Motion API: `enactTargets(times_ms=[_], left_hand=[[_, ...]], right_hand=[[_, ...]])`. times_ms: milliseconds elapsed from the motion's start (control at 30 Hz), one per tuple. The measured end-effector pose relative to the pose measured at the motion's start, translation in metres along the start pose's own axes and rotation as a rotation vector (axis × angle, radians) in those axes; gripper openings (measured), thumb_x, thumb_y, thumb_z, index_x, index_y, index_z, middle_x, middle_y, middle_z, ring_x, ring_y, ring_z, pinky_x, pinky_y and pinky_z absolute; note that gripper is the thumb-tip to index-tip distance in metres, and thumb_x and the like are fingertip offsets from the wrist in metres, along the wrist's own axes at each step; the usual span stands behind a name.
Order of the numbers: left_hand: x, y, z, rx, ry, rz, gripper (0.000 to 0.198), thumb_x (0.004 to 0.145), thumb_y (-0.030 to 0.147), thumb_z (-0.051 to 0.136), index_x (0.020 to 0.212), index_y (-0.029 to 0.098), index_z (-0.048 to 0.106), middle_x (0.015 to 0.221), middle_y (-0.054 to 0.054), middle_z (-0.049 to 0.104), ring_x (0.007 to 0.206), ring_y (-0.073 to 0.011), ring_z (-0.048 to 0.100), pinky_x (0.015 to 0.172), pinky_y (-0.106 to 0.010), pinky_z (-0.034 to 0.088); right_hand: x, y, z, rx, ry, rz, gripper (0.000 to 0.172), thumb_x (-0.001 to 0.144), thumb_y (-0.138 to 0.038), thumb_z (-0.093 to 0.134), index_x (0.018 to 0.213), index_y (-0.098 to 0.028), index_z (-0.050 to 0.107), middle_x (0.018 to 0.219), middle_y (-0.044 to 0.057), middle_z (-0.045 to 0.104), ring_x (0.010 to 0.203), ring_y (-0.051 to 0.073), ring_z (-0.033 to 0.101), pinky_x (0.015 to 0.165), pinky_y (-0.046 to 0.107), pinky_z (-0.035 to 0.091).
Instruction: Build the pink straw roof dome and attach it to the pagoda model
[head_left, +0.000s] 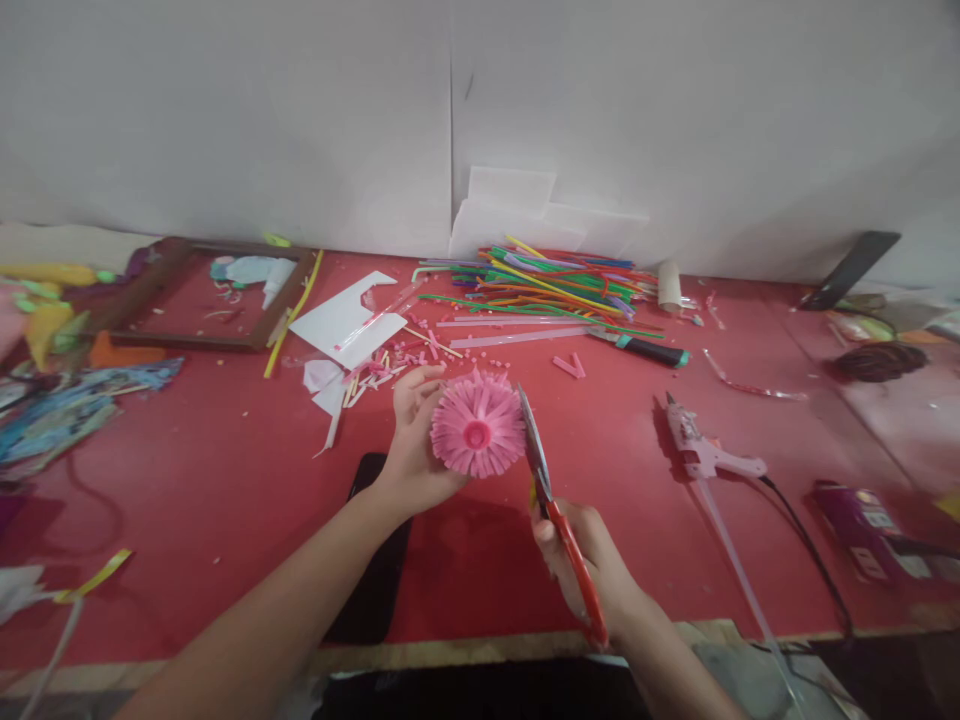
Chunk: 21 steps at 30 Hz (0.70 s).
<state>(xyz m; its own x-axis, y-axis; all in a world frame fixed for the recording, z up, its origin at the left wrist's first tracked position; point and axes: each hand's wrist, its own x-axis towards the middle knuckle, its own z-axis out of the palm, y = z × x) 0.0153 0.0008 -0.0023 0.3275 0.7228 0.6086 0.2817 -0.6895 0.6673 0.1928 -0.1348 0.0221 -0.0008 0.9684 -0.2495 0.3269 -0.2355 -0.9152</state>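
Hands over a red tabletop, head view. The left hand grasps a pink fringed flower from behind, fingers curled around its rim, and holds it above the table with its face turned toward the camera. The right hand grips red-handled scissors, fingers closed through the handles. The blades point upward and lie against the flower's right edge; whether they are parted cannot be told. A black phone lies under the left forearm. Pink offcuts lie just beyond the left hand. Farther back lies a pile of coloured straws, with a utility knife beside it. A pink glue gun rests to the right, well apart from the scissors.
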Motion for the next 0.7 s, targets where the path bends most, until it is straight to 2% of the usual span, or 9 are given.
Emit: enactTargets(times_ms=[167,233,333,433,500,600,700], left_hand=[[0.001,0.0,-0.003,-0.01,-0.023,0.011,0.052,0.069,0.032,0.076,0.114,0.027,0.05,0.132,-0.013,0.031,0.119,-0.034,0.051,0.099,-0.058,0.053],[0.001,0.0,-0.004,-0.028,-0.025,0.006,0.052,0.07,0.033,0.077,0.113,0.026,0.05,0.133,-0.013,0.03,0.115,-0.0318,0.053,0.099,-0.057,0.052],[0.0,-0.002,-0.005,-0.069,-0.014,-0.013,0.062,0.07,0.036,0.08,0.121,0.026,0.047,0.133,-0.013,0.03,0.112,-0.0302,0.054,0.103,-0.06,0.048],[0.0,-0.004,-0.005,-0.09,-0.012,-0.011,0.066,0.069,0.039,0.082,0.123,0.028,0.046,0.133,-0.012,0.031,0.118,-0.0324,0.051,0.105,-0.06,0.047],[-0.001,-0.005,-0.005,-0.077,-0.012,-0.004,0.061,0.069,0.04,0.081,0.12,0.028,0.048,0.132,-0.011,0.032,0.123,-0.0339,0.048,0.107,-0.06,0.046],[-0.001,-0.006,-0.004,-0.058,-0.018,0.005,0.056,0.071,0.04,0.079,0.117,0.027,0.051,0.131,-0.011,0.033,0.125,-0.034,0.046,0.108,-0.059,0.045],[-0.002,-0.009,-0.002,-0.032,0.009,0.003,0.055,0.068,0.041,0.079,0.115,0.027,0.054,0.132,-0.011,0.037,0.125,-0.0343,0.047,0.107,-0.059,0.045]], right_hand=[[0.001,0.0,0.0,-0.01,0.043,-0.01,0.066,0.082,-0.084,0.037,0.057,-0.022,0.032,0.057,-0.005,0.025,0.053,0.009,0.023,0.047,0.024,0.022],[0.0,-0.002,-0.001,-0.029,0.058,-0.007,0.066,0.084,-0.082,0.037,0.057,-0.022,0.034,0.057,-0.004,0.028,0.053,0.009,0.026,0.047,0.024,0.022],[-0.003,-0.004,-0.002,-0.041,0.059,0.016,0.064,0.088,-0.077,0.035,0.059,-0.021,0.039,0.055,-0.003,0.038,0.05,0.009,0.035,0.047,0.024,0.026],[-0.006,-0.001,-0.002,0.028,0.038,0.108,0.058,0.088,-0.074,0.042,0.07,-0.019,0.051,0.052,-0.003,0.047,0.047,0.011,0.045,0.047,0.023,0.033],[-0.007,0.003,-0.001,0.089,0.041,0.167,0.059,0.082,-0.078,0.048,0.079,-0.019,0.055,0.05,-0.005,0.045,0.043,0.011,0.044,0.044,0.024,0.033],[-0.008,0.009,-0.002,0.08,0.089,0.085,0.067,0.075,-0.083,0.05,0.082,-0.018,0.058,0.056,-0.005,0.043,0.048,0.01,0.039,0.046,0.024,0.033],[-0.009,0.011,-0.005,0.045,0.105,-0.028,0.067,0.082,-0.082,0.042,0.087,-0.017,0.058,0.065,-0.002,0.046,0.056,0.011,0.039,0.052,0.025,0.034]])
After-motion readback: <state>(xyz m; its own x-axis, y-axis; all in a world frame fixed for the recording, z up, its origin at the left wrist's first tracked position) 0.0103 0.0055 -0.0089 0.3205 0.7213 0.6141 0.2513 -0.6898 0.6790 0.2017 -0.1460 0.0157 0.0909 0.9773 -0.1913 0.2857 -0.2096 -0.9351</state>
